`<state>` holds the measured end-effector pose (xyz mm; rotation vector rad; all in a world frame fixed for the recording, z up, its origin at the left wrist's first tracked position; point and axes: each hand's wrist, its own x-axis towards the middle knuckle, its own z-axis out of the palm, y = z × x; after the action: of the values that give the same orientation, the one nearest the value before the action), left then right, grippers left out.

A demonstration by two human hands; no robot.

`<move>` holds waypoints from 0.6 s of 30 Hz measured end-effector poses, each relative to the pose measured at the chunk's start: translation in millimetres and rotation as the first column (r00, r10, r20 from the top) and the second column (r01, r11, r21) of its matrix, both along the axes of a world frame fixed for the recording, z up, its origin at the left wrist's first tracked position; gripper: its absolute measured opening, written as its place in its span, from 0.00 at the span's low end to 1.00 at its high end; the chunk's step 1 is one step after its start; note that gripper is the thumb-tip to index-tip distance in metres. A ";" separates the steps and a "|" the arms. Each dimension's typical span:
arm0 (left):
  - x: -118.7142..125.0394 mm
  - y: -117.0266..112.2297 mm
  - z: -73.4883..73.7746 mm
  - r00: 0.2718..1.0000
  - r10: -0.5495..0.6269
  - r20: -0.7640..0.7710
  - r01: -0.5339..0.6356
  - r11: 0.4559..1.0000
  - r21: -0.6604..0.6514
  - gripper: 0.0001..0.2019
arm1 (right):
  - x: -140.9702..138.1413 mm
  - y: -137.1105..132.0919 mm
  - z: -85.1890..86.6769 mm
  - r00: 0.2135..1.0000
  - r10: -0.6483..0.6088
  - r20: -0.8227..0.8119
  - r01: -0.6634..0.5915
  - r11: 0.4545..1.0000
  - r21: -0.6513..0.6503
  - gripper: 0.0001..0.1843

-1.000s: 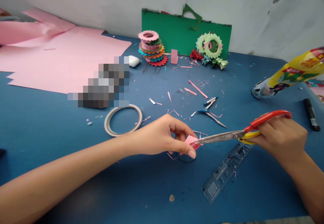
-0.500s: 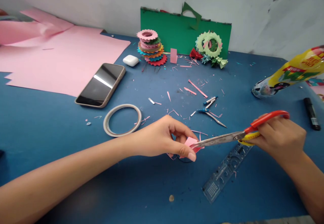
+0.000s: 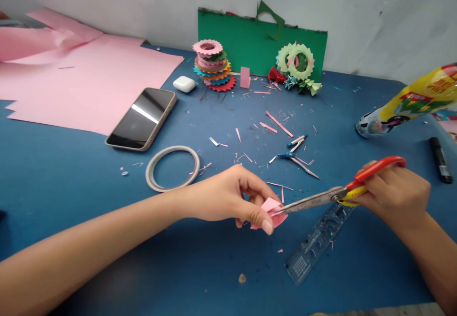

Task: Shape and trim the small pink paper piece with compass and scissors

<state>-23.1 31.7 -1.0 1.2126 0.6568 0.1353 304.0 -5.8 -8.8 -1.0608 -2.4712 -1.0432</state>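
Lying nearest on the blue table [image 3: 143, 268] is a small round tan fragment [image 3: 242, 278]; farther right, a clear ruler [image 3: 316, 247] slants away, its far end running beneath a pair of scissors [image 3: 310, 202]; above the table, the left hand [image 3: 235, 197] reaches in from the left, thumb and fingers pinched narrow on a small folded pink paper piece [image 3: 280, 220]; the right hand [image 3: 398, 190] holds the scissors, fingers curled round the red and yellow handles, the blades close together and pointing left, their tips at the pink paper piece between the two hands.

Beyond the left forearm lies a roll of tape [image 3: 150, 172]; a blue-and-white compass [image 3: 286, 155] sits past the scissors, among scattered pink paper scraps [image 3: 279, 124]; at the far right are a black marker [image 3: 440, 160] and, behind it, a tilted yellow bottle [image 3: 410, 97]; on the left, a phone [image 3: 146, 116] rests against a large pink sheet [image 3: 71, 87], with a white case [image 3: 184, 84] just beyond; farther off, a stack of toothed paper rings [image 3: 214, 68] stands left of pale green rings [image 3: 302, 49], both before a green board [image 3: 235, 35] by the wall [image 3: 160, 2].
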 end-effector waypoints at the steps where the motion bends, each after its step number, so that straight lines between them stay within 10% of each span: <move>1: 0.0 -0.1 0.3 1.000 -0.001 -0.003 0.001 1.000 -0.007 0.16 | -0.1 0.0 -0.2 1.000 0.003 -0.001 -0.003 1.000 -0.003 0.16; 18: -0.1 3.0 4.0 1.000 -0.013 0.003 0.012 0.994 0.106 0.16 | 2.2 3.3 -2.2 0.999 -0.033 -0.025 0.034 0.999 0.019 0.10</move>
<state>-23.2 34.7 3.0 1.3181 0.6449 0.1638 306.2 -2.5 -11.0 -1.1063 -2.4269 -1.0545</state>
